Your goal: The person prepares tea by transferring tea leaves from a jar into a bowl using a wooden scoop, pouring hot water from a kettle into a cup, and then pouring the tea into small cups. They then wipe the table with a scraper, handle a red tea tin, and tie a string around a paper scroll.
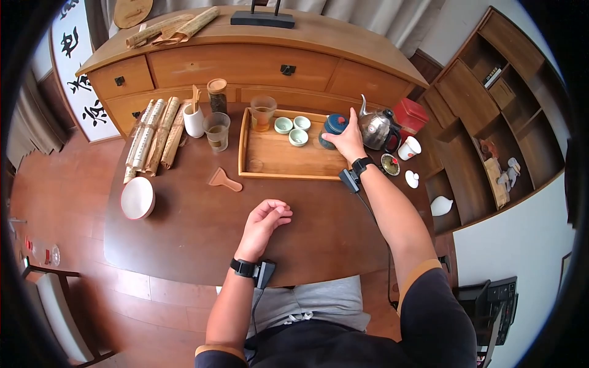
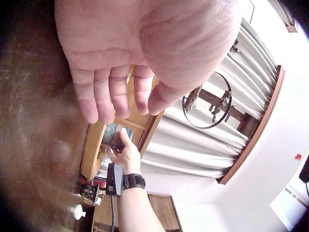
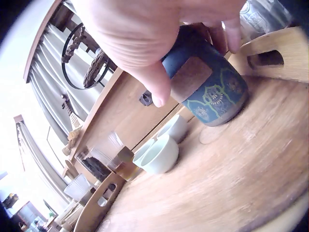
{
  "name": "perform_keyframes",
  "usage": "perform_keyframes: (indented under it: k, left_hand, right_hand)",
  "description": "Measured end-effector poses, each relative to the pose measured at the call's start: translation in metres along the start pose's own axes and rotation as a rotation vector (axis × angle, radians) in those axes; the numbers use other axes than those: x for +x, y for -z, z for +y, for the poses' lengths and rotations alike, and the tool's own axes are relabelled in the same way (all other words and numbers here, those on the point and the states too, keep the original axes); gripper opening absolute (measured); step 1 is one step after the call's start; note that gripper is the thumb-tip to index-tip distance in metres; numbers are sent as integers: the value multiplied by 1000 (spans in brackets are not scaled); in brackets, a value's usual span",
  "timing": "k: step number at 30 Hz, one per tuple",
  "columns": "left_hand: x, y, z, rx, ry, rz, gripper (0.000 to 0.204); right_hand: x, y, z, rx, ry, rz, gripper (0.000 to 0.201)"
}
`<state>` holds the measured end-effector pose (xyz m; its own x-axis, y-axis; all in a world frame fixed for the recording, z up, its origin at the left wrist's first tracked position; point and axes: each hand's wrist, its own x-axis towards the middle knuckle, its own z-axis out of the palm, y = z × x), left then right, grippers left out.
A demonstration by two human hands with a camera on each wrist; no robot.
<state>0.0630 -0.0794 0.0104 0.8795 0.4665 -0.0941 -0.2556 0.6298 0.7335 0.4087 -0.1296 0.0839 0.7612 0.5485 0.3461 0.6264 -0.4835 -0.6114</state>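
Note:
My right hand point(image 1: 348, 142) grips a dark blue jar point(image 1: 334, 124) near the right end of a wooden tray point(image 1: 294, 176). In the right wrist view the jar point(image 3: 219, 104) shows a painted floral pattern and a brown label; it leans in that tilted view, its base close over the tray. The thumb lies along one side, fingers round the other. Beside it on the tray are several pale green cups point(image 1: 299, 137) and a glass pitcher point(image 1: 262, 113) of amber liquid. My left hand point(image 1: 265, 224) hovers over the table's front, fingers loosely bent, holding nothing.
Right of the tray stand a metal kettle point(image 1: 377, 130), a red box point(image 1: 410, 116), a white cup point(image 1: 410, 148) and a white lid point(image 1: 411, 178). Bamboo scrolls point(image 1: 153, 135), a white bowl point(image 1: 138, 198), a glass point(image 1: 216, 130) and a wooden scraper-shaped piece point(image 1: 225, 180) lie to the left.

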Motion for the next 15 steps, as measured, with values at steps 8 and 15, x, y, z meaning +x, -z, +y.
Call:
perform_keyframes:
  k: [8, 15]
  left_hand:
    - [1, 0, -2, 7, 6, 9, 13]
    - [2, 1, -1, -6, 5, 7, 13]
  right_hand:
    - [2, 1, 2, 24, -20, -5, 122]
    - [1, 7, 4, 74, 0, 7, 118]
